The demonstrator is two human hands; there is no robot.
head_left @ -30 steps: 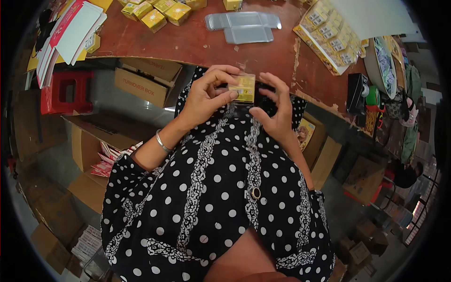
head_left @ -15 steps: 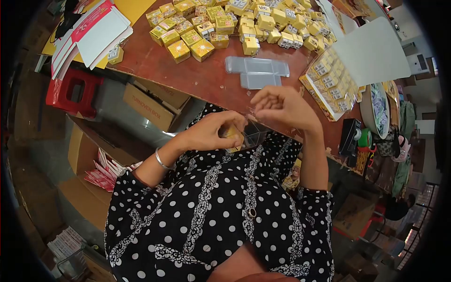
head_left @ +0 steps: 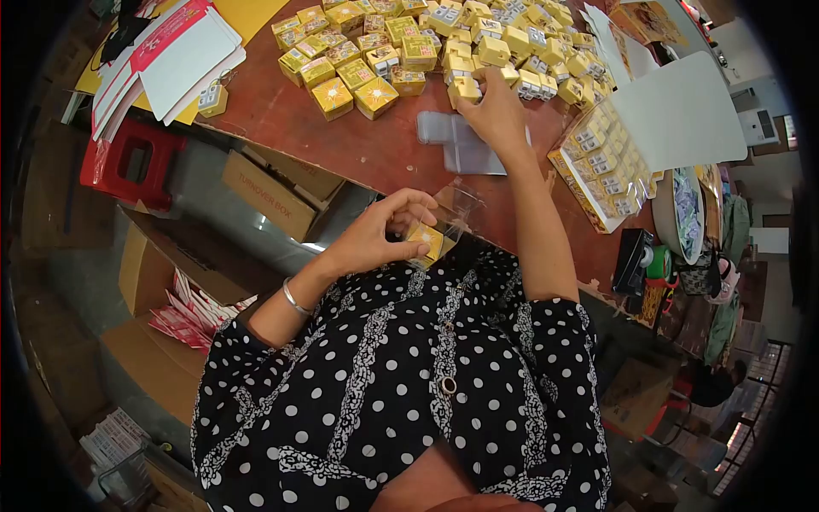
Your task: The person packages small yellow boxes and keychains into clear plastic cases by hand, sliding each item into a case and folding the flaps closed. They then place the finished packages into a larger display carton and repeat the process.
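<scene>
Near my lap, my left hand [head_left: 375, 235] holds a clear plastic box [head_left: 459, 209] with a small yellow box [head_left: 425, 241] inside its near end. Further forward, my right hand [head_left: 493, 111] has its fingertips on a yellow toy piece [head_left: 463, 89] at the near edge of a heap of yellow and white pieces [head_left: 516, 38]. Under my right wrist, a flat clear plastic package [head_left: 469, 149] lies on the red-brown table [head_left: 341, 158]. Several small printed yellow boxes [head_left: 375, 96] are grouped left of the heap.
A display box of yellow pieces [head_left: 601, 162] with a raised white lid [head_left: 682, 111] stands on the right, near a round tub [head_left: 680, 213] and a black tape dispenser [head_left: 632, 260]. Printed cards [head_left: 183, 64] lie at left, above a red stool [head_left: 132, 162].
My right hand has moved forward from beside my left hand to the yellow pieces. The clear box in my left hand now shows more fully.
</scene>
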